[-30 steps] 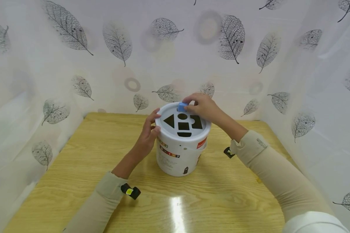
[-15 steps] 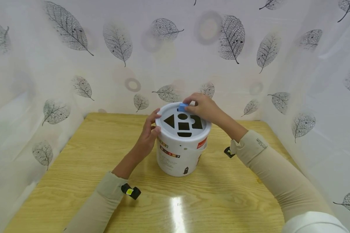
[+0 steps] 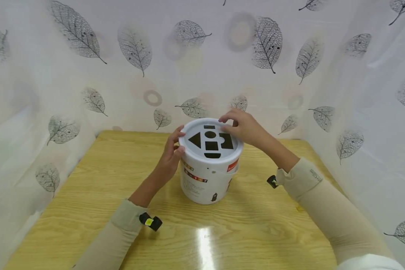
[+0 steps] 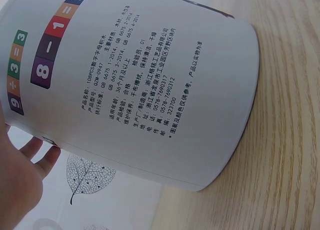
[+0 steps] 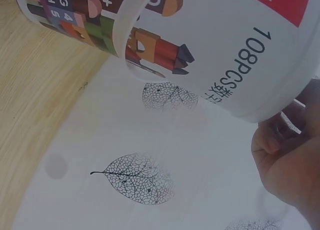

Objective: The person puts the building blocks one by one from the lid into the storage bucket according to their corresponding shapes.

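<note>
A white plastic bucket (image 3: 202,185) stands upright on the table, printed with sums and small text. Its round lid (image 3: 191,127) has several shaped holes, among them a triangle, a circle and a square. At the lid's left rim, my left hand (image 3: 168,157) grips the bucket with bent fingers and thumb; the left wrist view shows fingertips (image 4: 48,160) against the wall. Over the lid's far right part, my right hand (image 3: 244,125) is loosely curled, thumb and forefinger apart, nothing visible between them. In the right wrist view, this hand (image 5: 290,155) is beside the upper rim, partly hidden.
The wood-grain table (image 3: 121,183) extends around the bucket. Behind and at both sides hangs a pale sheet (image 3: 202,67) with a leaf print. The bucket's handle (image 5: 125,38) hangs down on its right side.
The blue block that my right hand pinched over the far slot is out of sight, and that slot shows uncovered. My right hand has shifted right with its fingers parted. My left hand stays put.
</note>
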{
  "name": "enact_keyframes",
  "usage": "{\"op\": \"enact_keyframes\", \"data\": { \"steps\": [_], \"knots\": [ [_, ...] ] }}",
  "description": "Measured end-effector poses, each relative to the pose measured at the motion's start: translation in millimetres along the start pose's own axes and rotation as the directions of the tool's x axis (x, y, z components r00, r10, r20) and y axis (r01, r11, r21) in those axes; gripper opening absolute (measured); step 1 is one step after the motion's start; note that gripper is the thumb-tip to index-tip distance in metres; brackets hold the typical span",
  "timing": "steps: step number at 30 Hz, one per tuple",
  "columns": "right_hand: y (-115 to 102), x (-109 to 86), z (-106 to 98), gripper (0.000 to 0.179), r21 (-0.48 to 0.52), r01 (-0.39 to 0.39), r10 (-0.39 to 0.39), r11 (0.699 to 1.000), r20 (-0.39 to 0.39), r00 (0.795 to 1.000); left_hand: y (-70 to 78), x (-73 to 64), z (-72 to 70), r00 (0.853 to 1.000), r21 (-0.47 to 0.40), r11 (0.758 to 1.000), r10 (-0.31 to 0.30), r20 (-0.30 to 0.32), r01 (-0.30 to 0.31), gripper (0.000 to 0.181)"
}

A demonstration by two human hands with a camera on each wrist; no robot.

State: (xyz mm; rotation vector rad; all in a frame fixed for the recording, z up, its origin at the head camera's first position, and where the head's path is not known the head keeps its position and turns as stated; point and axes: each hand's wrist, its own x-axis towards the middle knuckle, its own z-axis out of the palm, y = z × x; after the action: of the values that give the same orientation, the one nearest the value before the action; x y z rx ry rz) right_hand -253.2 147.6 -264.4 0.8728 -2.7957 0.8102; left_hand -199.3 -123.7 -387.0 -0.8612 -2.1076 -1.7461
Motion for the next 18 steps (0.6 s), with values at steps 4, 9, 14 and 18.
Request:
{"op": "enact_keyframes", "data": {
  "steps": [4, 9, 14, 18],
  "knots": [
    [1.8, -15.4, -6.2, 0.029, 0.002, -0.01, 0.01, 1.0, -0.022, 1.0, 0.0, 0.5, -0.2, 1.0, -0.002, 1.0, -0.011, 0.003, 0.011, 0.044],
    [5.9, -39.3, -14.0, 0.028, 0.005, 0.005, -0.005, 1.0, -0.07, 0.998, 1.2, 0.2, -0.2, 1.0, -0.01, 1.0, -0.013, 0.003, 0.013, 0.045],
    [14.8, -65.0, -19.8, 0.03, -0.001, -0.007, 0.007, 1.0, -0.097, 0.995, 0.5, 0.3, -0.5, 1.0, -0.009, 1.0, -0.009, 0.002, 0.009, 0.045],
    [22.0, -85.0, -22.8, 0.03, -0.007, -0.013, 0.012, 1.0, -0.112, 0.994, -0.2, 0.4, -0.5, 1.0, -0.011, 1.0, -0.008, 0.002, 0.008, 0.045]
  ]
}}
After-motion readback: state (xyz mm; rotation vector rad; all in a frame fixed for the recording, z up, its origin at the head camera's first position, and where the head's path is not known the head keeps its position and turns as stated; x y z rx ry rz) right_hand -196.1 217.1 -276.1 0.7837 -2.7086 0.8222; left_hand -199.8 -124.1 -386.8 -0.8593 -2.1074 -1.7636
